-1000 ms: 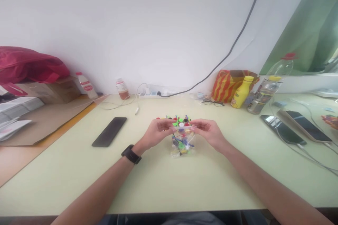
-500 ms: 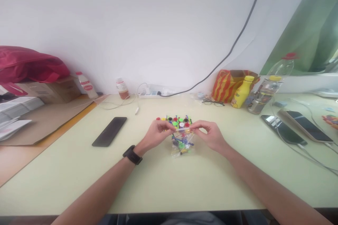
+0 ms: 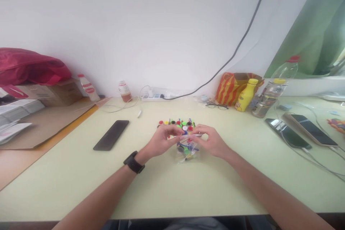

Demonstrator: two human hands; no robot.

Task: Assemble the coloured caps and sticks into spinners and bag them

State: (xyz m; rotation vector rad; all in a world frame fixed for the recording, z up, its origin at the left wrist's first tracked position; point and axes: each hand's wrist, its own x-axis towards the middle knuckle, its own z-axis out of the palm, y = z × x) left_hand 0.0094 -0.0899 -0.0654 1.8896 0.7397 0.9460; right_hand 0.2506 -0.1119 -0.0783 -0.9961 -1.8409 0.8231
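Note:
Between my two hands hangs a clear plastic bag (image 3: 188, 151) with small blue, green and dark plastic pieces inside. The fingers of my left hand (image 3: 163, 139) pinch the left part of its top edge, and a black watch (image 3: 134, 162) is on that wrist. My right hand (image 3: 210, 139) pinches the same edge from the right, its fingertips near those of the left. Just behind the fingers, several colourful round plastic pieces (image 3: 184, 128) stand in rows, partly hidden by my hands.
A black phone (image 3: 111, 135) lies left of my hands. Two phones with cables, one a dark phone (image 3: 288, 133), lie at the right. Along the back are glasses (image 3: 217, 106), a yellow bottle (image 3: 246, 95), a striped bag (image 3: 228, 88), a power strip (image 3: 155, 97) and a small bottle (image 3: 125, 91).
My hands have drawn closer together along the bag's top edge, the fingertips now nearly meeting. The bag stays hanging in about the same place.

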